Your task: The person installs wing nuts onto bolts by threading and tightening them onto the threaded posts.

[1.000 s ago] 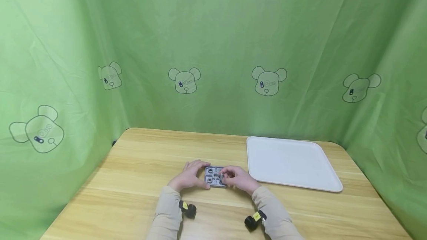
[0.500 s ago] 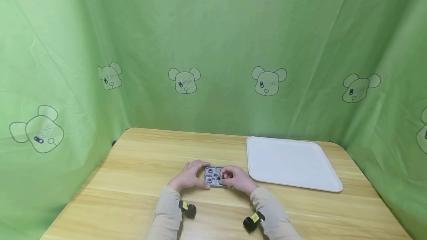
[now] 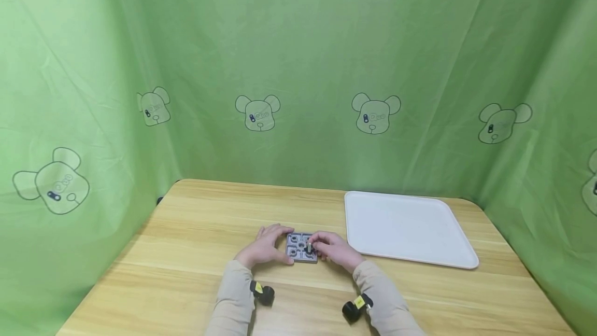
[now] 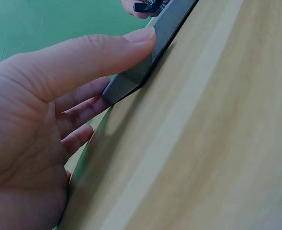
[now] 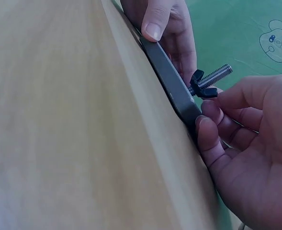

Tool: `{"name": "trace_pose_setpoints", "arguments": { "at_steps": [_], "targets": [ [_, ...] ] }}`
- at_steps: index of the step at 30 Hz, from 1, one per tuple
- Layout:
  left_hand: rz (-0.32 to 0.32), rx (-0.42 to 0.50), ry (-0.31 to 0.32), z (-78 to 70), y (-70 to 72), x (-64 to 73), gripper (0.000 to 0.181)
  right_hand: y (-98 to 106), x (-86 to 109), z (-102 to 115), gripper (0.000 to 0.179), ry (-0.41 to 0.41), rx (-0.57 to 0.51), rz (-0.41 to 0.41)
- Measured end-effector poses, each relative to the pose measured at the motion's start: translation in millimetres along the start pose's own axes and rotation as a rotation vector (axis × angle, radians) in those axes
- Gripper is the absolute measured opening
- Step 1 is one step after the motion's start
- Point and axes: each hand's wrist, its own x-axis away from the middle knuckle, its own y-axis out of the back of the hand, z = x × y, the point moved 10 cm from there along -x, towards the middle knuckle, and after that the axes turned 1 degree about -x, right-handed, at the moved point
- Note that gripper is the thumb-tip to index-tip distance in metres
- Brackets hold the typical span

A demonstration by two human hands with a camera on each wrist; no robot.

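Note:
A grey square plate (image 3: pixel 294 246) with recesses in its upper face lies near the middle of the table. My left hand (image 3: pixel 267 248) grips its left side, thumb on the near edge and index finger at the far edge; the thumb (image 4: pixel 138 43) shows large in the left wrist view. From the plate's right part rises a threaded bolt (image 5: pixel 220 73) carrying a black wing nut (image 5: pixel 207 92). My right hand (image 3: pixel 338 250) has its fingers curled at this nut, the index fingertip right at one wing. Its thumb (image 5: pixel 207 132) sits lower, beside the plate's corner.
A white tray (image 3: pixel 410 222) lies at the table's back right, just beyond my right hand. Green curtains (image 3: pixel 317 66) with bear-head drawings enclose the wooden table (image 3: pixel 186 253) at the back and sides. Each wrist carries a small black camera.
The right thumb, in front of the bolt half a second ago, has drawn back to the right, so more of the bolt shows. The left hand and plate have stayed still.

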Motion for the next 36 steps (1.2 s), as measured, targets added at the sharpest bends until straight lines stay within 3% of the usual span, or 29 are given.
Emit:
{"name": "trace_pose_setpoints", "arguments": {
  "at_steps": [18,36],
  "targets": [
    [0.007,-0.005,0.000,2.2,-1.0,-1.1,0.089,-3.8,-0.4,3.5,0.030,0.047,0.047,0.031],
    [0.003,-0.011,-0.004,1.9,-1.1,-0.9,0.089,-3.5,-2.6,3.6,0.020,0.037,0.143,-0.045]
  ]
}}
